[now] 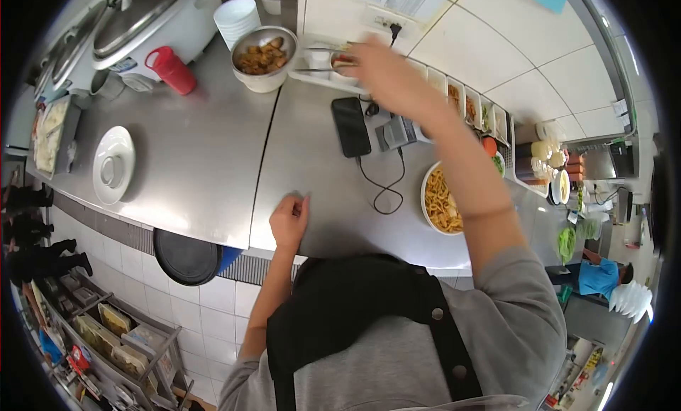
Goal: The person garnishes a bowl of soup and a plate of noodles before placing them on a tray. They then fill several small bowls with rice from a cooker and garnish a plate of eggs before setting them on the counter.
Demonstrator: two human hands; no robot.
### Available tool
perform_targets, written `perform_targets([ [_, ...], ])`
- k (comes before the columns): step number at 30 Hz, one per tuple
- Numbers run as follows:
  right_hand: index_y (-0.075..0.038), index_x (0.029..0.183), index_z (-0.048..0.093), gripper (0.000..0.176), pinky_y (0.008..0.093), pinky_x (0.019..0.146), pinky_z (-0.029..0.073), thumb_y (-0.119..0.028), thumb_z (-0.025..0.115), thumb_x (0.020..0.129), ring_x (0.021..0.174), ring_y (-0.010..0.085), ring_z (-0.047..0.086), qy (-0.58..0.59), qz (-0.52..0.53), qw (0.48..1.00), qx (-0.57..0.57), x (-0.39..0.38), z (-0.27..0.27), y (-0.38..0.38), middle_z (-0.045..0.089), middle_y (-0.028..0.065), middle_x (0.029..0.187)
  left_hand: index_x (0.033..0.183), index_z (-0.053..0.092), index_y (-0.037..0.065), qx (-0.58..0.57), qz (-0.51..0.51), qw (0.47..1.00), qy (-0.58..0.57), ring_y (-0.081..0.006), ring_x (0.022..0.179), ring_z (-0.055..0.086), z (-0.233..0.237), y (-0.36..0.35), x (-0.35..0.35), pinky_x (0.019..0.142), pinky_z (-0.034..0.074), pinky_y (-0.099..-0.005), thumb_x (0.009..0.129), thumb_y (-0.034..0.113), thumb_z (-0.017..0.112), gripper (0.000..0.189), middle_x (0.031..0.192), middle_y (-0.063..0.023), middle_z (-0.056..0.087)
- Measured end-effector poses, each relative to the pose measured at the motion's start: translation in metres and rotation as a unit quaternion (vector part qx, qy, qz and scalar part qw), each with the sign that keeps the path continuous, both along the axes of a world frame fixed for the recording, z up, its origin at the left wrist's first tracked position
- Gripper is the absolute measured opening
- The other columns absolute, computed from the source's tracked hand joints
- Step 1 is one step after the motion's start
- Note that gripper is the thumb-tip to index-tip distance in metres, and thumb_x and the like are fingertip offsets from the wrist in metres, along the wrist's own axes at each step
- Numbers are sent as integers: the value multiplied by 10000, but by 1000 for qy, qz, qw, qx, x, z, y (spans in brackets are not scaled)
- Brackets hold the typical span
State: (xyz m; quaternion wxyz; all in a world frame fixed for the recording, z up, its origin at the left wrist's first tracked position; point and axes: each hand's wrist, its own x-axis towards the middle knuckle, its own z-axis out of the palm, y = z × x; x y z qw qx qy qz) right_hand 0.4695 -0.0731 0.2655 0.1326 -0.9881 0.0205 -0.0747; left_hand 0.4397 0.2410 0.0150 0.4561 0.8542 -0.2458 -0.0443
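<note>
My left hand [289,223] rests at the counter's front edge, its fingers curled in a loose fist with nothing visible in them. My right hand [376,69] reaches over a row of small white containers [436,82] along the back wall. It is blurred and its fingertips are hidden, so a grip cannot be made out. Metal utensil handles [317,70] stick out leftward from the containers beside it. Under my right forearm stands a white bowl [424,206] of noodles [441,201], partly covered by the arm.
A black phone [351,127] and a grey device [397,133] with a cable lie mid-counter. Further left are a metal bowl [264,83] of browned chunks, a red cup [172,71], a white plate [113,165] and large cookers [152,35]. A co-worker in blue [597,276] is at right.
</note>
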Motion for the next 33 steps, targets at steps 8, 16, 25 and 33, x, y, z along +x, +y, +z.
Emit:
perform_targets([
  [8,-4,1150,706,313,588,1010,421,-163,627,893,1275,335,507,-5,-191,975,-112,194,-151,29,581,169,1264,775,635,17,-44,32,998,24,-180,511,527,-17,3,-3,501,427,-317,914,158,758,233,619,-82,578],
  [16,-14,1026,689,195,472,975,480,-99,564,902,1115,397,581,-210,-280,936,43,-24,-95,-110,638,210,1156,754,633,10,3,43,999,5,-172,524,536,-10,-5,-7,513,434,-323,905,184,772,269,616,-81,585],
  [25,60,987,726,287,479,881,579,-147,674,794,1046,405,702,207,-406,890,31,-219,-191,-303,717,271,1076,714,606,39,81,64,993,-53,-192,522,533,-8,-14,-15,519,439,-349,908,243,773,327,612,-70,576],
  [33,18,1029,723,206,484,850,587,-59,610,874,1014,407,709,98,-371,923,-33,-237,-136,-307,724,256,1043,703,585,20,80,175,978,-80,-213,570,510,-17,-40,-55,562,435,-367,932,304,747,400,688,-63,560],
])
